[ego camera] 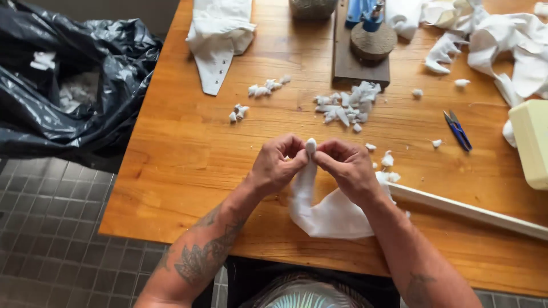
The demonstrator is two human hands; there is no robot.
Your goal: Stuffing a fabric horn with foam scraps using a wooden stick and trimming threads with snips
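My left hand and my right hand meet over the wooden table, both pinching the top end of a white cloth strip. The strip's tip pokes up between my thumbs and the rest hangs down and curls on the table under my right wrist. Small white cloth scraps lie in a heap just beyond my hands.
A blue thread snip lies right of the hands. A white rod runs along the table at right. A black rubbish bag stands left of the table. White fabric pieces, a dark board with a round block and a pale box sit farther back.
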